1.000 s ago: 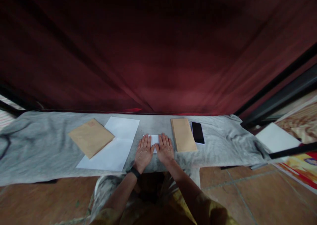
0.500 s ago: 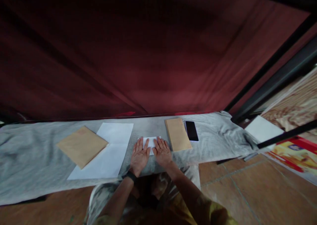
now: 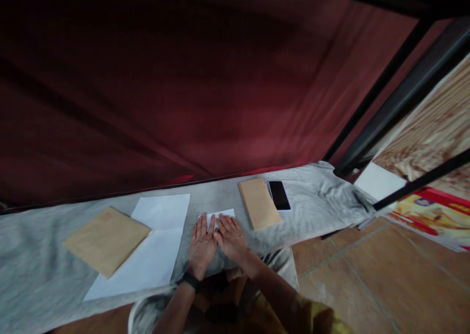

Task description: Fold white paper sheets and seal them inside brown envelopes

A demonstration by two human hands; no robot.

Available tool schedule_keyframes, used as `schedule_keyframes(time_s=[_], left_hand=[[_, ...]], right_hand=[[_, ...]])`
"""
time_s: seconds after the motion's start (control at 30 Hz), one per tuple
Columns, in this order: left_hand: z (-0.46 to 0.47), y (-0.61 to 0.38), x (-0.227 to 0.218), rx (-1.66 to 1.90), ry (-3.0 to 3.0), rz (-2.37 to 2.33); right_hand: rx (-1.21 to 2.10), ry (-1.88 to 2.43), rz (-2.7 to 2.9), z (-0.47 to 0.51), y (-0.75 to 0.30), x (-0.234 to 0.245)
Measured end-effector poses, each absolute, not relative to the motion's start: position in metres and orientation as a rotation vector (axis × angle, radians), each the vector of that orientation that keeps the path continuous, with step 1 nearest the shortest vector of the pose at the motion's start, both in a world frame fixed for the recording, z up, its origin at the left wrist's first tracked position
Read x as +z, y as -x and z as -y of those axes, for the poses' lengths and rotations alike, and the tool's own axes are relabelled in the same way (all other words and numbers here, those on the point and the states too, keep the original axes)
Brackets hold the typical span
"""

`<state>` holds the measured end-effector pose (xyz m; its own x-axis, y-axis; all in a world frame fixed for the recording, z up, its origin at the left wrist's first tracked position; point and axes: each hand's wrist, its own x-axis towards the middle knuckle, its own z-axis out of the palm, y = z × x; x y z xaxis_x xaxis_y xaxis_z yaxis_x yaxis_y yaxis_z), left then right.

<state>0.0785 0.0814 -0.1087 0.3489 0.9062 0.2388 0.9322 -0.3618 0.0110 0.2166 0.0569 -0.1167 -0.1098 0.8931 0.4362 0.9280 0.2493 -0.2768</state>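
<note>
My left hand [image 3: 201,245] and my right hand [image 3: 230,237] lie flat, fingers stretched out, side by side on a small folded white paper [image 3: 221,215] on the grey cloth [image 3: 44,270]. Only the paper's far edge shows beyond my fingertips. A black band sits on my left wrist. To the right of my right hand lies a long brown envelope [image 3: 259,203], and a black phone [image 3: 279,195] rests beside it.
Left of my hands lie white sheets [image 3: 147,253] with a larger brown envelope [image 3: 105,240] on top. A dark red curtain [image 3: 183,94] hangs behind the cloth. Tiled floor [image 3: 367,275], a black frame bar [image 3: 414,182], a white sheet [image 3: 378,182] and colourful print are at the right.
The view has tilted and shifted, so everything sits lower and more to the left. My hands have drawn closer together on the folded paper, my right fingers now angled toward the left hand.
</note>
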Motion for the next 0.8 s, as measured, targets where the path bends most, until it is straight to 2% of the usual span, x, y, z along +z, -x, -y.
schedule_keyframes(time_s=[0.6,0.8], left_hand=[[-0.055,-0.057,-0.113,-0.686,2.447,1.682],[-0.024,-0.058,-0.107,-0.544,2.616,1.483]], right_hand=[[-0.206,1.838,1.888,-0.044,-0.233,-0.118],[-0.138,1.865,1.897,-0.045,-0.235,-0.115]])
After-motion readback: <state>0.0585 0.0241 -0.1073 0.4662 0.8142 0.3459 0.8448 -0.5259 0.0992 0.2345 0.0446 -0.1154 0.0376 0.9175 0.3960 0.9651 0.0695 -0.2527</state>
